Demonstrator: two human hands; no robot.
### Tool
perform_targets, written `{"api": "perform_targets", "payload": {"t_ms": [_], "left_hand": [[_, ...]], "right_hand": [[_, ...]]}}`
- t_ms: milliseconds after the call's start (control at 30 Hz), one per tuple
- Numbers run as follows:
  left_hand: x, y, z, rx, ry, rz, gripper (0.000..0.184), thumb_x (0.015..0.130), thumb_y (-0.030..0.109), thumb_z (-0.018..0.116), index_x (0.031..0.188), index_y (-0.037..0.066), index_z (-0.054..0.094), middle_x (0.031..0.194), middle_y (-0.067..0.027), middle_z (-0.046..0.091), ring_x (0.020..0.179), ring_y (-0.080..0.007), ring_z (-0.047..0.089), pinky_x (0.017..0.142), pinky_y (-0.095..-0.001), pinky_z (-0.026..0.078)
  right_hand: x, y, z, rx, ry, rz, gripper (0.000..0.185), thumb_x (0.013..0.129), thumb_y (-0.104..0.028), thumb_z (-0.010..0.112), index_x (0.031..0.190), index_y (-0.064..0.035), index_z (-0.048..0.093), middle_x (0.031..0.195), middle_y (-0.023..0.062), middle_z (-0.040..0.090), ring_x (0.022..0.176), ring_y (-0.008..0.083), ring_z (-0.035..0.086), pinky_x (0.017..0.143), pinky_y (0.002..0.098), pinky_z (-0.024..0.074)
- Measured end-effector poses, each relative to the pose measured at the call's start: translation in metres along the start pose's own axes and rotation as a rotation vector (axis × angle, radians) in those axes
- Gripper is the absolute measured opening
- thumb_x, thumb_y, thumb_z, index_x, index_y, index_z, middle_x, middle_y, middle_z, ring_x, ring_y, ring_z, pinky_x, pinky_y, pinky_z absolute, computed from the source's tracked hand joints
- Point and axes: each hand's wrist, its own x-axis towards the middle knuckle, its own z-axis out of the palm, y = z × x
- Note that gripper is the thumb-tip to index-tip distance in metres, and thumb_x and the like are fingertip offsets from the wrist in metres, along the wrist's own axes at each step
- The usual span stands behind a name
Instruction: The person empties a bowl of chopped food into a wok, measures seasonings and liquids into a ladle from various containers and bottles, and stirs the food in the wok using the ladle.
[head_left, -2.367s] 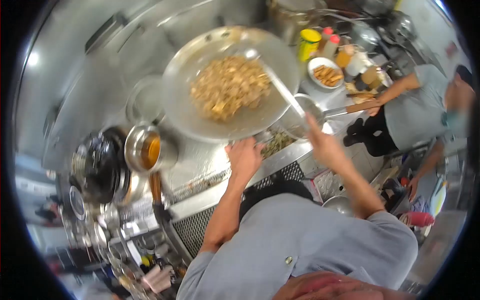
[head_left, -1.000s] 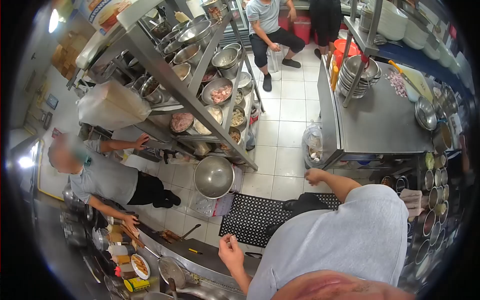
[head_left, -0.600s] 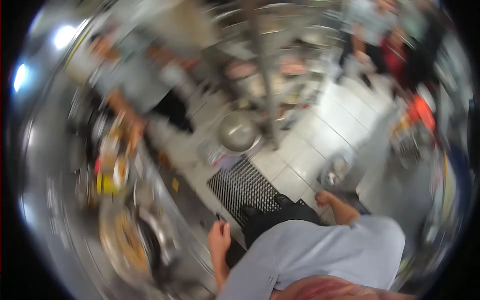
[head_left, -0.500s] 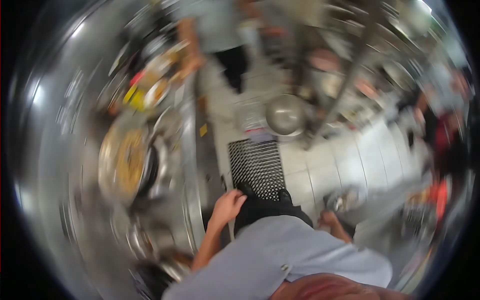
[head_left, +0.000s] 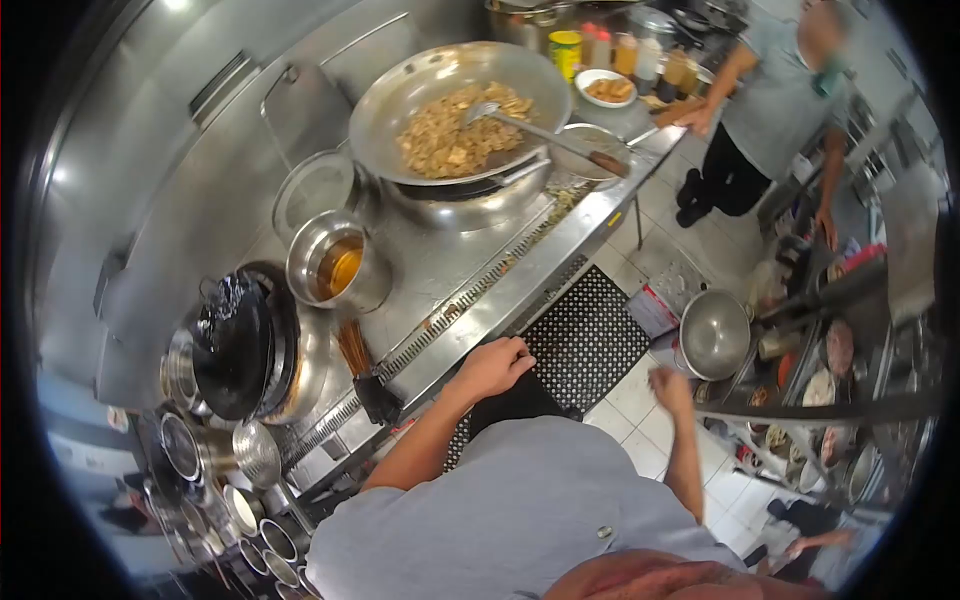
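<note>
My left hand [head_left: 492,368] hangs beside the front edge of the steel cooking counter [head_left: 470,345], its fingers loosely bent and nothing in them. Lower right, my right hand [head_left: 670,388] is held out over the floor tiles, fingers loosely curled, with no object visible in it. The large metal bowl [head_left: 715,335] is the nearest thing to it. On the counter, a wide wok [head_left: 375,125] holds browned, chopped food [head_left: 460,140], and a long-handled ladle [head_left: 535,128] rests in it. A steel pot [head_left: 372,280] with amber liquid stands closer to me.
A black wok [head_left: 235,365] leans at the left burner, near a bamboo brush [head_left: 354,350] and a perforated skimmer [head_left: 257,452]. Sauce bottles [head_left: 626,55] and a white bowl [head_left: 606,88] stand at the far end. A co-worker [head_left: 775,110] stands there. A black mat [head_left: 588,335] covers the floor.
My view has swung left toward the cooking counter and become sharper. The wok, pot and burners now fill the upper left. Both hands stay at my sides, with nothing visibly picked up.
</note>
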Motion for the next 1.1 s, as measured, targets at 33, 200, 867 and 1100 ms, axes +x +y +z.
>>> {"api": "perform_targets", "payload": {"t_ms": [33, 200, 867, 1100], "left_hand": [[-0.005, -0.014, -0.002, -0.018, 0.017, -0.019, 0.027, 0.091, 0.032, 0.059, 0.095, 0.005, 0.063, 0.093, -0.0163, 0.065, 0.09, -0.0351, 0.063, 0.078, -0.0446, 0.049], [-0.001, -0.049, -0.035, -0.108, 0.058, -0.105, 0.027, 0.092, 0.031, 0.058, 0.093, 0.004, 0.063, 0.088, -0.0173, 0.066, 0.083, -0.0362, 0.063, 0.074, -0.0435, 0.049], [0.098, -0.351, -0.412, -0.496, 0.999, -0.719, 0.035, 0.08, 0.008, 0.063, 0.114, 0.004, 0.065, 0.097, -0.0124, 0.071, 0.086, -0.0179, 0.064, 0.072, -0.0335, 0.049], [0.107, -0.415, -0.404, -0.687, 0.837, -0.763, 0.03, 0.08, 0.009, 0.065, 0.109, 0.001, 0.07, 0.081, -0.0073, 0.066, 0.072, -0.0156, 0.06, 0.048, -0.0314, 0.039]], "right_hand": [[0.032, -0.067, -0.048, -0.176, 0.112, -0.173, 0.03, 0.091, -0.029, 0.059, 0.082, -0.0022, 0.068, 0.073, 0.0197, 0.065, 0.069, 0.0391, 0.064, 0.063, 0.0461, 0.049], [0.028, -0.42, -0.233, -0.242, 0.462, -1.158, 0.012, 0.069, -0.011, 0.074, 0.077, -0.006, 0.066, 0.068, 0.0078, 0.057, 0.06, 0.0263, 0.056, 0.053, 0.0382, 0.0412], [0.385, -0.763, 0.22, -0.082, -0.316, -0.995, 0.027, 0.08, -0.01, 0.053, 0.099, -0.013, 0.073, 0.096, 0.0125, 0.071, 0.094, 0.0315, 0.068, 0.082, 0.0375, 0.0539], [0.42, -0.778, 0.348, 0.027, -0.492, -0.662, 0.023, 0.071, -0.015, 0.066, 0.092, -0.0136, 0.076, 0.097, 0.0141, 0.071, 0.091, 0.032, 0.069, 0.081, 0.0395, 0.055]]}}
